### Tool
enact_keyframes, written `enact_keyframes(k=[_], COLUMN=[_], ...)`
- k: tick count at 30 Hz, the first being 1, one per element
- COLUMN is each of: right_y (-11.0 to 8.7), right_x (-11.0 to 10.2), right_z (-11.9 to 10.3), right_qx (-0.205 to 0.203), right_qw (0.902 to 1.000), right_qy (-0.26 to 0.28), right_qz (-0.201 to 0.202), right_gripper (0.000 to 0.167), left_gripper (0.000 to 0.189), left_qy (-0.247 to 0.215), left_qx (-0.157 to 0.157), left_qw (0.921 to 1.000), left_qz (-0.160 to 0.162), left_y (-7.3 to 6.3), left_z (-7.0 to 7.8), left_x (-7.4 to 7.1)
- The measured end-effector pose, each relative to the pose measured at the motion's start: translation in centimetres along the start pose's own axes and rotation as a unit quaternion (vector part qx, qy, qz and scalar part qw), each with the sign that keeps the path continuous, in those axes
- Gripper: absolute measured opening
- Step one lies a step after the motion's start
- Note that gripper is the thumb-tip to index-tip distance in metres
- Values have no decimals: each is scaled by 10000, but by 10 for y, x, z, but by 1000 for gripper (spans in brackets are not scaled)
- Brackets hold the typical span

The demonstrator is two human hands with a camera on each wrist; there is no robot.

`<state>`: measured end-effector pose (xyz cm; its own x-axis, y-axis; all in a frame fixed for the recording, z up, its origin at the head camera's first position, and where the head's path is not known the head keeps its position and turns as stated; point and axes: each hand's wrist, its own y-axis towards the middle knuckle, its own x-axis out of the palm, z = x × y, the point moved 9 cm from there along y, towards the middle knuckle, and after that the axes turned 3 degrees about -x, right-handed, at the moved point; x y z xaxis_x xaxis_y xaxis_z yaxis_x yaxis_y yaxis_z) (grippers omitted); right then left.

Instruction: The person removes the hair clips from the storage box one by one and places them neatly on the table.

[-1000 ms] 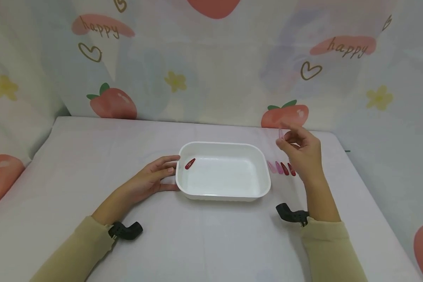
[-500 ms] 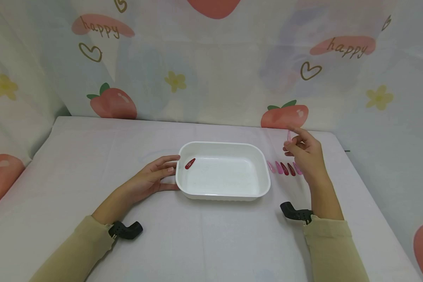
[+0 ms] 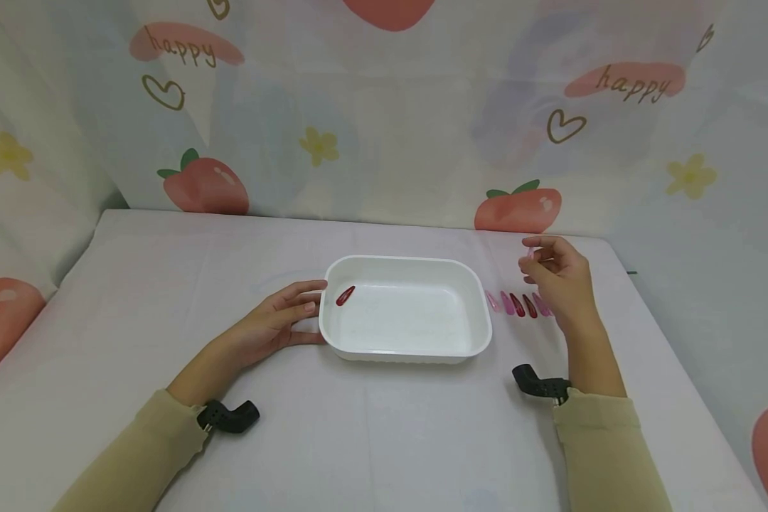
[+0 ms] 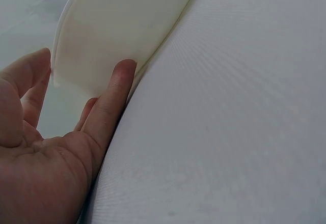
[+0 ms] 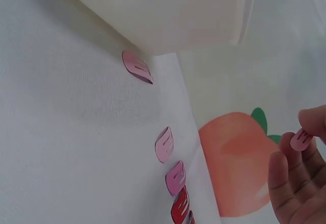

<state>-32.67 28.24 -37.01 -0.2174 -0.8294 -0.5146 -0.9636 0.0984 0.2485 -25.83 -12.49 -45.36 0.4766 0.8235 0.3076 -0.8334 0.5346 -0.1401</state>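
Note:
My left hand [image 3: 275, 320] rests with its fingers against the left end of a white plastic tray [image 3: 406, 357]; in the left wrist view the fingers are fairly straight along the tray wall [image 4: 97, 40]. One red snap hair clip [image 3: 345, 296] lies inside the tray, near its left end. Right of the tray, my right hand [image 3: 560, 281] is raised and pinches a pink hair clip [image 5: 301, 140] between thumb and fingers. Below that hand, a row of clips lies on the table: a pale pink clip [image 3: 492, 302], a pink clip [image 3: 507, 303], a red clip [image 3: 518, 306] and others.
A white cloth covers the table [image 3: 371, 434]. Behind it hangs a patterned curtain [image 3: 397, 163] with fruit and flower prints, close to the table's back edge. Black wrist cameras sit on the left cuff [image 3: 230, 417] and the right cuff [image 3: 540, 384].
My right hand has moved right with the pinched pink clip, uncovering another pink clip at the right of the row. The clip's tilt has changed. My left hand and the tray have stayed put.

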Motion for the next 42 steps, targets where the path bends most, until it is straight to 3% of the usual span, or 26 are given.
enact_keyframes(k=[7,13,18,42], right_y=[0,1,0,3], right_x=[-3,0,3,8], right_z=[11,20,28,42], right_qx=[199,94,161,224], right_qw=[9992,9942,9902,9874], right_qy=[-313,-937,-1150,-1272], right_qz=[-129,-520,-778,-916], right_gripper=[36,36,36,35], left_gripper=[51,50,51,50], left_qy=[-14,-14,45,64], left_qx=[16,-8,-12,-12], left_qw=[10000,10000,10000,10000], left_qz=[-13,-11,-14,-30], left_y=[-1,-1,0,-2], left_z=[1,0,1,3], left_x=[0,0,0,2])
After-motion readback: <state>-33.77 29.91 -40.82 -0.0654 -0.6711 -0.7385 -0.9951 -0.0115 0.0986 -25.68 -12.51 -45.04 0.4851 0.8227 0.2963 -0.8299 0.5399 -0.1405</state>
